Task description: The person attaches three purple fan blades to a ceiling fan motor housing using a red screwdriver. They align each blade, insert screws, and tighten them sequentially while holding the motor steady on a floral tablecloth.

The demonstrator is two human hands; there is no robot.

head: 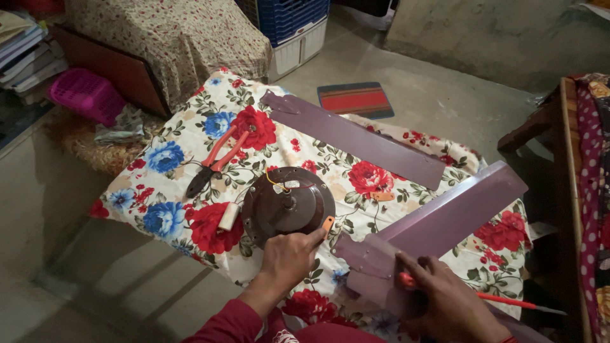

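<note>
So the left hand (289, 257) has its fingers curled on the near rim of the brown fan motor (287, 204), mid floral table (190, 136). The right hand (448, 305) is wrapped round a red screwdriver (508, 300) at the near edge, looks like it's resting on a purple blade (445, 219). Pliers (215, 160) lie toward the left edge.

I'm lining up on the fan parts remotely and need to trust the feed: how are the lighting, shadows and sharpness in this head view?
Head view: dim, soft indoor light, no hard glare; the fan motor housing reads dark with a faint sheen. Left hand and right hand are slightly soft, and the red screwdriver is thin but visible. The pliers and the nearer blade are clear; the frame's edges fall into shadow.
</note>
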